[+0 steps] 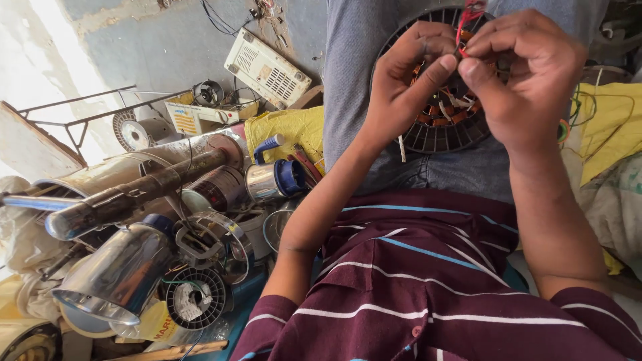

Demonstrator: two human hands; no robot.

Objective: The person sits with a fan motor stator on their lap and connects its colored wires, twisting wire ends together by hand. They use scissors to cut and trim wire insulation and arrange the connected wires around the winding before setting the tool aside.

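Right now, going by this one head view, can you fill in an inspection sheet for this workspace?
Surface: grey trousered lap serves as the bench; floor beside it is crowded.
Job's things: round dark slotted motor stator with copper windings rests on the lap; thin red wire rises from it.
Clutter: shiny metal cylinders, black spool of wire, blue-capped steel can, yellow cloth.
Grips: left hand and right hand pinch the red wire together, fingertips meeting above the stator.
Cables: loose green wires at right; dark wires on the wall.
Surroundings: cream vented plastic casing leaning on a blue-grey wall.
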